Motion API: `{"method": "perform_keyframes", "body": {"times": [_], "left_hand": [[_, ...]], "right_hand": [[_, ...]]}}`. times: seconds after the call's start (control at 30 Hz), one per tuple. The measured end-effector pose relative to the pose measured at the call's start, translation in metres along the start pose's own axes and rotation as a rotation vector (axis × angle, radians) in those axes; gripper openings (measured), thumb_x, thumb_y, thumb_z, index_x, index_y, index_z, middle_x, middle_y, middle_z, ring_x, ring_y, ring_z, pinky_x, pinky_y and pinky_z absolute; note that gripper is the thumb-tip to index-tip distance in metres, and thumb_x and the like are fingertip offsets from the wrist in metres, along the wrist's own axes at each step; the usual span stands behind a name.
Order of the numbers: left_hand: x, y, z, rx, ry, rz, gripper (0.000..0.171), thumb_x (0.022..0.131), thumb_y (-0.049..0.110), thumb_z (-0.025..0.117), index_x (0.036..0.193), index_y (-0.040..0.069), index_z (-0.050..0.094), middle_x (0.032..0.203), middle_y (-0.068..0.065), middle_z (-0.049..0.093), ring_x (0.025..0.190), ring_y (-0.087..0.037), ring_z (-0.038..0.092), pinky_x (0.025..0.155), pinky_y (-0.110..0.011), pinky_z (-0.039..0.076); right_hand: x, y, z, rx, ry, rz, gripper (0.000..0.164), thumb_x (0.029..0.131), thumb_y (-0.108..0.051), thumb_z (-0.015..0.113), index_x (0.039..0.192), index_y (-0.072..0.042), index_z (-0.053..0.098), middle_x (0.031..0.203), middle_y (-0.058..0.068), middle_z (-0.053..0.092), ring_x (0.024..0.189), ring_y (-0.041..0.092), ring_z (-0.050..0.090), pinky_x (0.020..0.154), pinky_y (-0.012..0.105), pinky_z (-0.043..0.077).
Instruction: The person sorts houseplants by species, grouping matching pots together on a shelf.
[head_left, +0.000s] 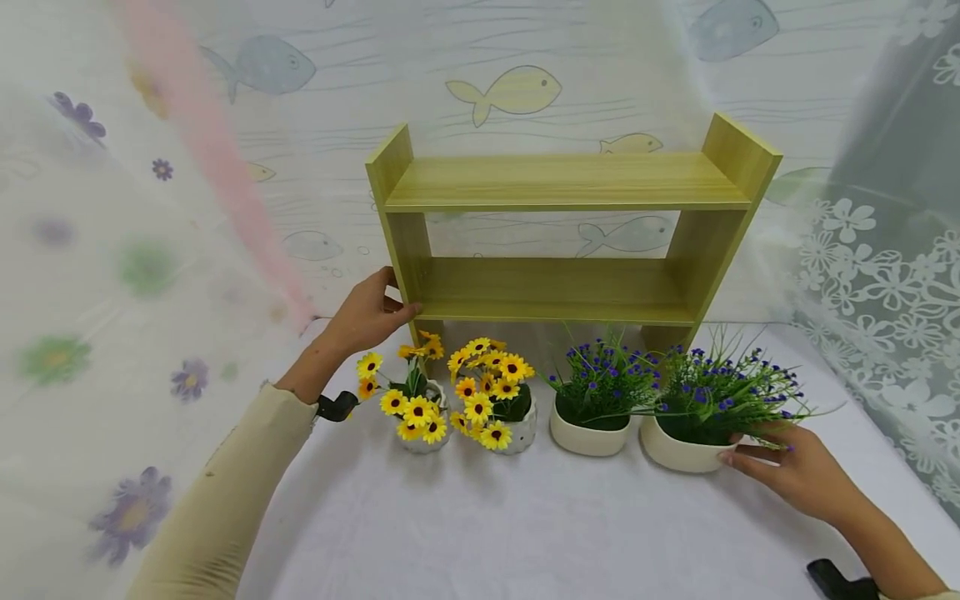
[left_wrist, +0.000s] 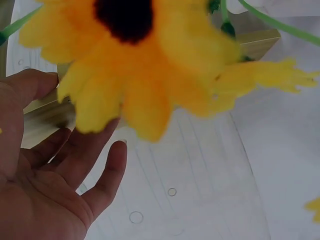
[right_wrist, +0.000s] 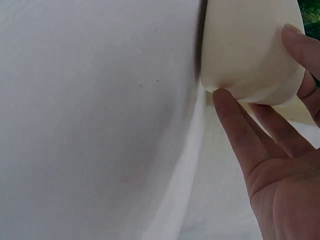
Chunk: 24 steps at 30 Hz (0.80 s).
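Note:
A two-tier wooden shelf [head_left: 555, 287] stands at the back of the table. My left hand [head_left: 371, 312] is at its left side panel, thumb at the front edge and fingers along the outer side, gripping it. In the left wrist view a yellow flower [left_wrist: 135, 65] partly covers that grip. My right hand [head_left: 798, 471] holds the right end of a cream oval flowerpot [head_left: 678, 450] with purple-blue flowers [head_left: 723, 387]. The right wrist view shows the thumb [right_wrist: 302, 47] on one face of the pot and fingers at its end and lower edge.
Left of the held pot stands a similar cream pot [head_left: 588, 437] with purple-blue flowers. Two pots of yellow flowers, the middle one [head_left: 521, 433] and the left one [head_left: 423, 442], stand before the shelf's left half. White cloth [head_left: 555, 533] covers the table; patterned curtains hang around it.

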<state>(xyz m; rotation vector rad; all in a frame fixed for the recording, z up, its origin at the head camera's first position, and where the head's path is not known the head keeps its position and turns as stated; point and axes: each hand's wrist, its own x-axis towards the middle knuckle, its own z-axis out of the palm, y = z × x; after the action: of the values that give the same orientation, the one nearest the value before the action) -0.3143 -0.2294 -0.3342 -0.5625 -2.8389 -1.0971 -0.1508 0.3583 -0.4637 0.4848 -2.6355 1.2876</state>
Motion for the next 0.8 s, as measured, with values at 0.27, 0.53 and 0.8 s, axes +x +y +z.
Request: {"method": "perform_keyframes", "body": {"times": [0.27, 0.53, 0.8], "left_hand": [[0.0, 0.0, 0.001, -0.018, -0.006, -0.016, 0.066, 0.104, 0.03, 0.07, 0.155, 0.002, 0.039, 0.141, -0.018, 0.054, 0.117, -0.038, 0.072, 0.094, -0.051, 0.061], [0.0, -0.001, 0.005, -0.06, -0.03, -0.045, 0.065, 0.106, 0.029, 0.069, 0.156, 0.002, 0.038, 0.141, -0.017, 0.053, 0.12, -0.038, 0.07, 0.097, -0.05, 0.06], [-0.001, -0.002, 0.001, -0.077, -0.043, -0.075, 0.065, 0.106, 0.031, 0.068, 0.156, 0.002, 0.037, 0.143, -0.018, 0.052, 0.125, -0.038, 0.068, 0.1, -0.053, 0.058]], "right_hand": [[-0.002, -0.014, -0.023, -0.032, 0.024, 0.091, 0.014, 0.092, -0.003, 0.082, 0.102, 0.001, 0.071, 0.1, -0.015, 0.067, 0.095, -0.013, 0.067, 0.071, 0.017, 0.059], [0.002, -0.026, -0.054, -0.101, 0.077, 0.098, 0.017, 0.09, -0.002, 0.084, 0.099, 0.003, 0.07, 0.096, -0.013, 0.062, 0.091, -0.017, 0.063, 0.065, 0.015, 0.058], [0.019, -0.064, -0.081, -0.203, 0.146, 0.068, 0.025, 0.087, -0.001, 0.086, 0.101, 0.006, 0.067, 0.089, -0.023, 0.058, 0.082, -0.022, 0.057, 0.059, 0.01, 0.052]]}}
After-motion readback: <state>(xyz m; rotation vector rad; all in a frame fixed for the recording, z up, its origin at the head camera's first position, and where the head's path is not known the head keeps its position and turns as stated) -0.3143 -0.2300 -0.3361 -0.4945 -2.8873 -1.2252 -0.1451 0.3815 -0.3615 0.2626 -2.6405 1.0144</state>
